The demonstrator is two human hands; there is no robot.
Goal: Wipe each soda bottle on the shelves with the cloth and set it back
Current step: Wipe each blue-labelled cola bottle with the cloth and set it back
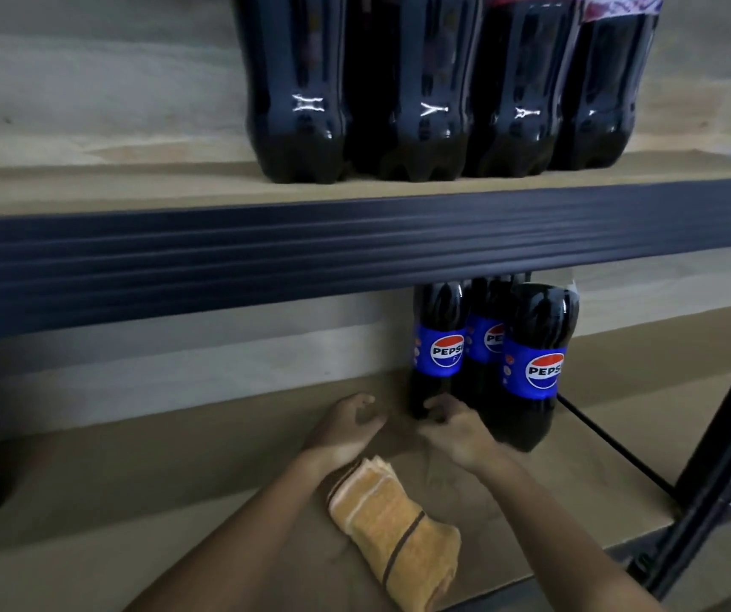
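Three dark Pepsi bottles with blue labels stand at the back of the lower shelf: a left one (438,346), a middle one (485,337) behind, and a right one (531,368) nearest me. My right hand (458,432) is at the foot of the left bottle, with its fingers curled against the base. My left hand (348,428) hovers just left of it, fingers loosely curled and holding nothing. A folded orange cloth (396,527) with dark stripes lies on the shelf board between my forearms, touched by neither hand.
Several large dark soda bottles (416,90) stand in a row on the upper shelf. A dark metal shelf beam (266,254) crosses the view above the Pepsi bottles. A black upright post (721,457) and thin brace stand at the right. The brown lower shelf board (178,501) extends left.
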